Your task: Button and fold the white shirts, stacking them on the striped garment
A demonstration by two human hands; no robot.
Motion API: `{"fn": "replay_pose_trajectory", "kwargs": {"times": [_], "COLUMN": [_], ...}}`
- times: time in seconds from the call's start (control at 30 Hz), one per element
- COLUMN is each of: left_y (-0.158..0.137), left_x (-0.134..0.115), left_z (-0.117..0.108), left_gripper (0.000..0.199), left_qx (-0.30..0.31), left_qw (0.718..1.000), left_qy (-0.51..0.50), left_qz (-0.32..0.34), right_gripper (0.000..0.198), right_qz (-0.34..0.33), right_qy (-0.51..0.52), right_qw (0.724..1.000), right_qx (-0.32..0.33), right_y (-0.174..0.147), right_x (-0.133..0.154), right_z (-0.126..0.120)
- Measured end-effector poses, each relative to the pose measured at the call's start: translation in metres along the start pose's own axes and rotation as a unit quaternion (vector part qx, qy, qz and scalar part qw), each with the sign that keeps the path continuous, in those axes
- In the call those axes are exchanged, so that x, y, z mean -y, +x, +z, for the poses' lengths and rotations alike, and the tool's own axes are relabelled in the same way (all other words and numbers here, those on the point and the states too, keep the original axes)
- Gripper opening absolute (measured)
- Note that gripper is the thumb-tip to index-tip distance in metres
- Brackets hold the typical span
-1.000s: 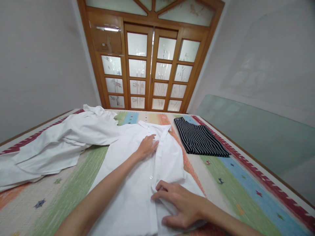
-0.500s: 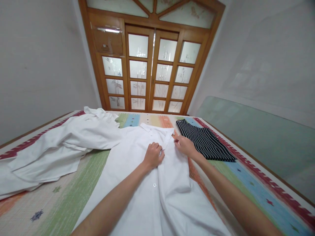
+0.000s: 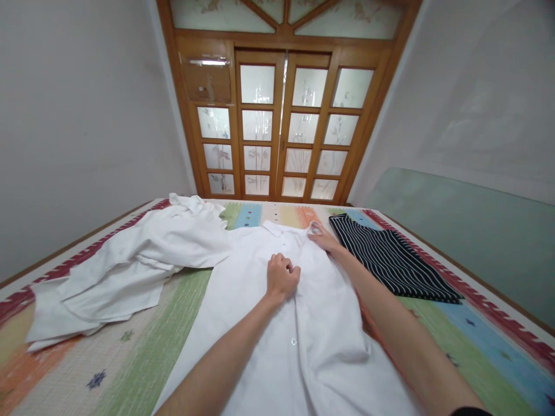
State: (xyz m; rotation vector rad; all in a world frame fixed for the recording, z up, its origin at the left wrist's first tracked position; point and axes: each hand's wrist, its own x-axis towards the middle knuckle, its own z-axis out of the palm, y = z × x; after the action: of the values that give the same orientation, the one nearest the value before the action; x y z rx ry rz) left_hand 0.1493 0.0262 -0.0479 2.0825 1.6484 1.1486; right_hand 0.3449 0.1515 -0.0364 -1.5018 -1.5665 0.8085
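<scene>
A white collared shirt (image 3: 255, 323) lies spread front up on the bed, its button placket running down the middle. My right hand (image 3: 324, 238) is closed on the right side of the shirt's collar, which curls up slightly between thumb and fingers. Over the upper placket, my left hand (image 3: 281, 277) is curled, with a small gap between thumb and forefinger; whether cloth is under its fingertips is hidden. The long sleeve on the shirt's left reaches toward a rumpled heap of white cloth (image 3: 130, 260), and I cannot tell where one ends and the other begins.
A folded black-and-white striped garment (image 3: 394, 257) lies to the right on the bed. Beneath everything is a colourful striped bedspread (image 3: 143, 323). A pale green headboard-like panel (image 3: 468, 237) stands along the right wall. Wooden glazed doors (image 3: 281, 127) close off the far end.
My right hand has shifted its grip at the collar and pushed it outward. The collar's right side and upper front now lie flatter. My left hand has drawn slightly toward me. The view has turned a little left.
</scene>
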Motion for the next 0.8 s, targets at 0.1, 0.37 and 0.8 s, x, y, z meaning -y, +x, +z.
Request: {"fn": "replay_pose_trajectory", "kwargs": {"times": [0.1,0.37,0.8], "left_y": [-0.001,0.0,0.004], "left_x": [-0.001,0.001,0.004], "left_z": [0.001,0.007,0.006], "left_gripper": [0.027,0.016,0.037], "left_qx": [-0.01,0.01,0.028], "left_qw": [1.0,1.0,0.994], "left_qy": [-0.012,-0.028,-0.096], "left_qz": [-0.008,-0.006,-0.054], "right_gripper": [0.049,0.035,0.015], "right_qz": [-0.007,-0.149,0.066], "right_qy": [-0.037,-0.263,0.104], "right_qw": [0.998,0.944,0.992], "right_qx": [-0.045,-0.129,0.019], "right_y": [0.014,0.016,0.017], "right_x": [-0.003,0.004,0.003], "right_z": [0.004,-0.004,-0.036]}}
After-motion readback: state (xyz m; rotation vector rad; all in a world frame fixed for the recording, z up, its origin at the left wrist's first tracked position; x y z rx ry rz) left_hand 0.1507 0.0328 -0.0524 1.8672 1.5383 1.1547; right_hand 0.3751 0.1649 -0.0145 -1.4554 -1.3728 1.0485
